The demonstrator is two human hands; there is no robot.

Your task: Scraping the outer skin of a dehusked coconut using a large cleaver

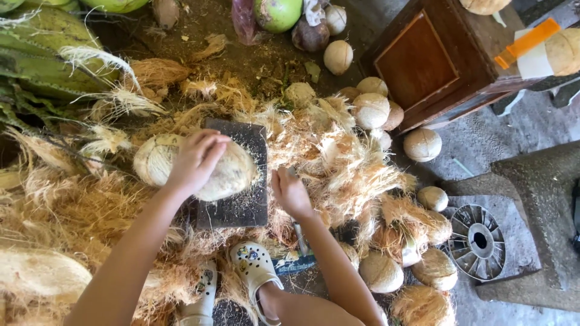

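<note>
Pressing down on a half-husked coconut (226,175), the left hand (196,160) is spread over the top of it, fingers curled across the pale, shaggy shell toward the far side, palm flat on it. So that grip is a wide, loose clamp rather than a fist, with the coconut sitting right under it. The coconut lies on its side on a dark chopping block (238,208), across the block's left edge and far half, with its fibrous end sticking out past the left edge. The left forearm comes up from the bottom left at a slant, wrist bent down onto the nut.

The right hand (290,193) is just off the block's right edge, near the coconut but not touching it. It's closed around a thin handle of some tool (300,235) that runs back toward the person; I can't make out the working end, it's lost in the husk. The right forearm angles in from the bottom middle.

Around the block the ground is buried in loose coconut husk fibre (338,175). A bunch of already peeled coconuts (371,110) sit to the right and far side, next to a wooden box (423,60). Feet in pale clogs (254,268) are planted at the near side of the block.
</note>
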